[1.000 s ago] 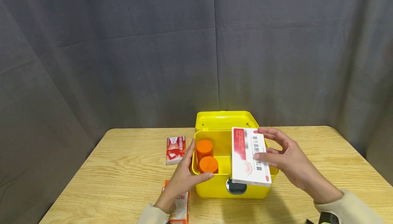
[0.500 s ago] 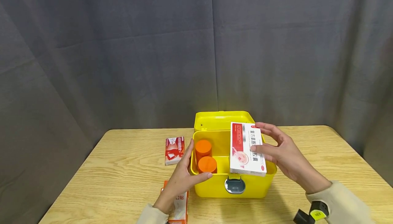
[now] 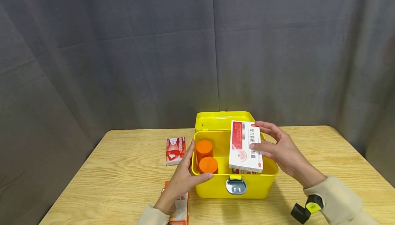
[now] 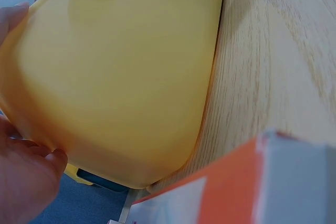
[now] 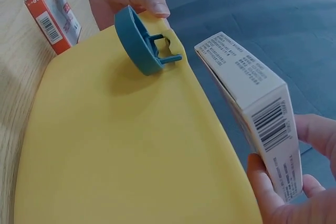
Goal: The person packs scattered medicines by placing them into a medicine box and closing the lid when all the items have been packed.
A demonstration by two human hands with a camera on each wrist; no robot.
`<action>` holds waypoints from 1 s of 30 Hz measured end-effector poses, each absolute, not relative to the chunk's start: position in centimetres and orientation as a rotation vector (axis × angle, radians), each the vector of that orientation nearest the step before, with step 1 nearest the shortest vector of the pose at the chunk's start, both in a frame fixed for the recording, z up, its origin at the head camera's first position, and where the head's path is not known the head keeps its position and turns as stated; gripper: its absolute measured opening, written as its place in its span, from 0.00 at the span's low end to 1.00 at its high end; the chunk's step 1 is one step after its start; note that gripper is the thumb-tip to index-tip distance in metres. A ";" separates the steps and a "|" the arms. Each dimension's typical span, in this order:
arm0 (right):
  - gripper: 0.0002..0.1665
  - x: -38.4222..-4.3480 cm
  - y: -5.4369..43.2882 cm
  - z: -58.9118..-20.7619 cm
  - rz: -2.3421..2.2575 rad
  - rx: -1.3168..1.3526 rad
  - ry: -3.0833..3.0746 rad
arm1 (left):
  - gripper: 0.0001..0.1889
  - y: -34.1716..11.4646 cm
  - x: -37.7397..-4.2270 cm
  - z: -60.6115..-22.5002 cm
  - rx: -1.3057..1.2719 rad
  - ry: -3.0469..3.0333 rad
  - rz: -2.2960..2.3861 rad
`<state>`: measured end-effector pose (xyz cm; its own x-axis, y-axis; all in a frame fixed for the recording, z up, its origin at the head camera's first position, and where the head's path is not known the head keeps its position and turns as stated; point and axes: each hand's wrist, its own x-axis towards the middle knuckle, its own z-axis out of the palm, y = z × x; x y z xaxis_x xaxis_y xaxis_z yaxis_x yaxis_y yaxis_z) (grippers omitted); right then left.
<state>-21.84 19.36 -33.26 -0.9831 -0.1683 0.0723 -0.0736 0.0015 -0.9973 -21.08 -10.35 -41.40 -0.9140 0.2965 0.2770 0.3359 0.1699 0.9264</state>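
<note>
A yellow medicine case [image 3: 210,188] stands on the table with its lid [image 3: 222,122] raised. My left hand [image 3: 180,180] steadies its left front corner, fingers straight along the side and thumb along the front rim. Over the right half of the case, my right hand [image 3: 285,151] pinches a white and red medicine box [image 3: 242,149] by its right edge, thumb on top. The right wrist view shows this box [image 5: 268,124] tilted beside the rim. Inside, two orange-capped containers [image 3: 208,165] stand at the left. A printed edge of another pack [image 3: 243,172] peeks out under the held box.
On the wooden table [image 3: 123,173], a red and white box [image 3: 176,151] lies left of the case. An orange and white box [image 3: 182,208] sits near the left wrist. The case's latch [image 3: 236,186] hangs at the front, and a grey curtain [image 3: 154,53] stands behind.
My right hand has carried the white and red medicine box slightly left and farther back over the case, uncovering the latch and a pack inside. My left hand stays in place.
</note>
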 end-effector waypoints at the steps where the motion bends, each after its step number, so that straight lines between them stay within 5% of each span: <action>1: 0.44 -21.9 19.3 -33.3 -2.152 -0.264 2.178 | 0.56 -10.4 -21.1 -41.4 -0.637 -2.382 -1.897; 30: 0.40 -23.4 17.6 -34.0 -1.851 -0.196 2.308 | 0.56 -10.3 -21.0 -41.2 -0.668 -2.365 -1.895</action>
